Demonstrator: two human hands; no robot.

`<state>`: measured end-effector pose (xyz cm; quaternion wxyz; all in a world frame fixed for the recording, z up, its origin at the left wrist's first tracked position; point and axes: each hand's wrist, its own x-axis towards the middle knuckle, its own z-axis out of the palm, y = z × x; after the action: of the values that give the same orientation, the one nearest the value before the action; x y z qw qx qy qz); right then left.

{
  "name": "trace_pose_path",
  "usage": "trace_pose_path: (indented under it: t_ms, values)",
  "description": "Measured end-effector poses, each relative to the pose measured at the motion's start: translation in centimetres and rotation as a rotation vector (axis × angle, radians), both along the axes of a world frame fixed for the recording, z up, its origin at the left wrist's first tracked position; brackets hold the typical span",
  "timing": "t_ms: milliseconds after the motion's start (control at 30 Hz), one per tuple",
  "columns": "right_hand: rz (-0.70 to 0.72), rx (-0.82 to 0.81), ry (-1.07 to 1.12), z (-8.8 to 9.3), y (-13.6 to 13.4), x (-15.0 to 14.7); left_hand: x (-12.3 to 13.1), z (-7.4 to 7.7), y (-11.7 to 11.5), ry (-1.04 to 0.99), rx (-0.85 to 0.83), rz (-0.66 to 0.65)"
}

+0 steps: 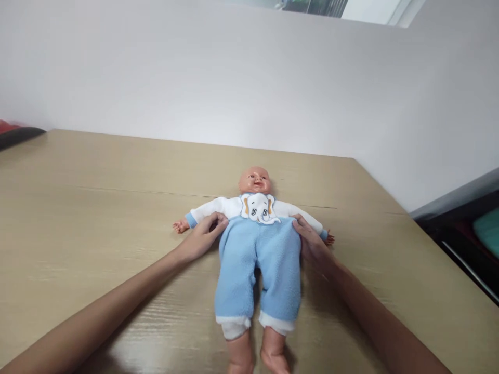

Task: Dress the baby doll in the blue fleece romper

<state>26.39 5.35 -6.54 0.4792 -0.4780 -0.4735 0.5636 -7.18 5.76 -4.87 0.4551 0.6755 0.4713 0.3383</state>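
Note:
A baby doll (257, 181) lies on its back on the wooden table, head away from me and arms spread out. It wears a white top with an elephant patch (259, 209) on the chest and light blue pants (239, 265) with white cuffs. My left hand (206, 234) pinches the upper edge of the pants at the left side, just below the doll's sleeve. At the opposite side, my right hand (312, 241) grips the same upper edge between thumb and fingers. The doll's bare feet (275, 353) point toward me, partly cut off by the frame.
The wooden table (117, 218) reaches back to a pale wall (195, 78). A dark chair or frame with a green item (487, 231) stands beyond the right edge. Something black and red (15, 130) shows at the far left. A window (335, 10) is at the top.

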Motion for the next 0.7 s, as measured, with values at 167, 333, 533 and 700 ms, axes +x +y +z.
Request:
trace_pose_path:
  t_ms: [167, 333, 533, 700]
  values:
    - [-0.097, 0.29, -0.452, -0.6, -0.1, 0.3, -0.1, -0.7, 0.8, 0.095, 0.156, 0.101]
    - [-0.298, 0.654, -1.074, -0.8, -0.5, 2.9, -0.1, -1.2, 1.0, 0.306, 0.341, 0.142]
    - [-0.231, 0.654, -1.313, -0.6, 0.6, 7.5, -0.2, 0.2, 1.1, 0.393, 0.495, 0.218]
    - [-0.349, 0.868, -1.462, 5.1, 1.4, 6.6, 3.9, 4.4, 1.6, 0.279, 0.678, 0.035]
